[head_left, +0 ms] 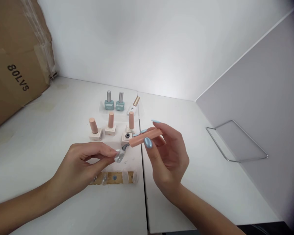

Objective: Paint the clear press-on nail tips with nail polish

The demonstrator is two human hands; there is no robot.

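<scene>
My left hand (88,164) pinches a clear nail tip (119,157) between thumb and fingers. My right hand (170,153) grips the brush (145,137), bristles touching the nail tip, near the open bottle (126,137).

Only one cam here, worn on the person's head, pointing forward and down at the white bench (63,107). It's pretty close in: left hand (80,166) and right hand (169,156) sit mid-frame, forearms coming in from the bottom edge. It faces the corner of the back wall (137,42).

White table (51,137) in a corner of 2 white walls (137,39); cardboard box (14,65) at left.
</scene>
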